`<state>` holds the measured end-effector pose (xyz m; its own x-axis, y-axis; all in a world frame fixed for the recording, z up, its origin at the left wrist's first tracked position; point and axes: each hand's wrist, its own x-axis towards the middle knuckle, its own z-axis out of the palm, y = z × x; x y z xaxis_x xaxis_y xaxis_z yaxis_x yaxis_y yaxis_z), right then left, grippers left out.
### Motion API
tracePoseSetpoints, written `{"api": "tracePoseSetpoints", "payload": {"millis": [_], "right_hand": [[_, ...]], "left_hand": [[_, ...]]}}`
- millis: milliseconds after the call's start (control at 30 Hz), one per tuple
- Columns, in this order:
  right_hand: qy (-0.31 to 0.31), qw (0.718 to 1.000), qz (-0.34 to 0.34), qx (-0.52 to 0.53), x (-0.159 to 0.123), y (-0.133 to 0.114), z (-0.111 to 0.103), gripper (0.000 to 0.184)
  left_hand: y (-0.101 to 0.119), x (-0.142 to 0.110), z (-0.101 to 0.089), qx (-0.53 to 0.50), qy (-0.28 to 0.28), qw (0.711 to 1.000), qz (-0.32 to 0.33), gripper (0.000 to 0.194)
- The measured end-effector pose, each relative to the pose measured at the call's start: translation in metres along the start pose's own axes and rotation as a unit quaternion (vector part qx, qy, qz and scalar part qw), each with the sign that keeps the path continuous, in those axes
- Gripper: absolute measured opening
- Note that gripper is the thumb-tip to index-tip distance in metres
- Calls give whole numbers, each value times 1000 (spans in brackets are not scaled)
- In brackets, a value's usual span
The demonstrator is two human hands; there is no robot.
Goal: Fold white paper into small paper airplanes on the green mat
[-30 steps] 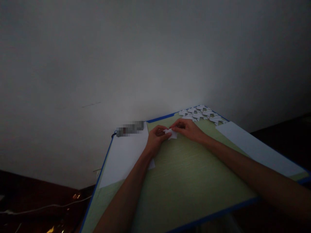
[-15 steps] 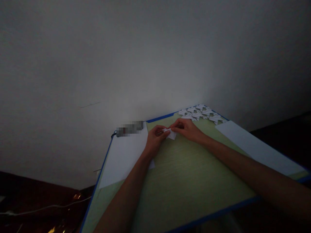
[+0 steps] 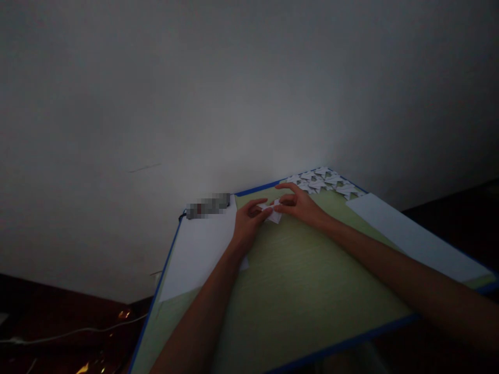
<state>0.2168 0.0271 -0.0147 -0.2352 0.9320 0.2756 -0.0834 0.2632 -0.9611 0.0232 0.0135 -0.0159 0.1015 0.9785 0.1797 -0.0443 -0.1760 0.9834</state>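
1 white cable [image 3: 78, 331], far left, runs over the dark red floor [image 3: 50, 304] toward the table [image 3: 312, 280], which has a light green top and blue edging. At the table's back left corner: 1 dark pixelated item [image 3: 208, 206], details hidden. Next, 1 big white sheet [image 3: 198, 249] lies flat, partly under the left forearm; 1 small paper corner [image 3: 244, 263] pokes out just right of that forearm. Left hand [image 3: 247, 221]: thumb and fingers closed on 1 small folded paper [image 3: 275, 217], index stretched out above it. Paper sits between the 2 hands, over the table's back middle, point downward; contact with tabletop: cannot tell. Right hand [image 3: 303, 206]: thumb and a bent finger pinch the paper's other side, index raised clear. Beyond it, several white folded pieces [image 3: 317, 185] cluster at the back right corner. Far right: 1 long white strip [image 3: 413, 239], flat along the edge.
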Motion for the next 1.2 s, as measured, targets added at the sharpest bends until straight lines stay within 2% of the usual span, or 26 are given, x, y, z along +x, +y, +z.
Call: {"api": "tracePoseSetpoints", "payload": {"millis": [67,167,233,433,567,767,1200], "right_hand": [[11,1000,22,-12,0,0,0,63],[17,999,44,-11,0,-1,0,43],[28,998,56,8,0,-2,1,37],[74,991,87,65,-2,0,8,46],[109,990,75,53,-3,2,10,42],[109,992,57,23,-1,4,7,39],[97,994,40,32,1,9,7,39]], "left_hand": [[1,0,0,0,2,1000,-8,43],[0,-1,1,-14,5,1000,-16,36],[-1,0,1,-27,3,999,-19,34],[-1,0,2,-30,9,999,-25,34],[1,-1,3,-24,11,999,-24,34],[0,-2,2,-19,-5,999,-32,35],[2,-1,4,-6,19,1000,-19,29]]}}
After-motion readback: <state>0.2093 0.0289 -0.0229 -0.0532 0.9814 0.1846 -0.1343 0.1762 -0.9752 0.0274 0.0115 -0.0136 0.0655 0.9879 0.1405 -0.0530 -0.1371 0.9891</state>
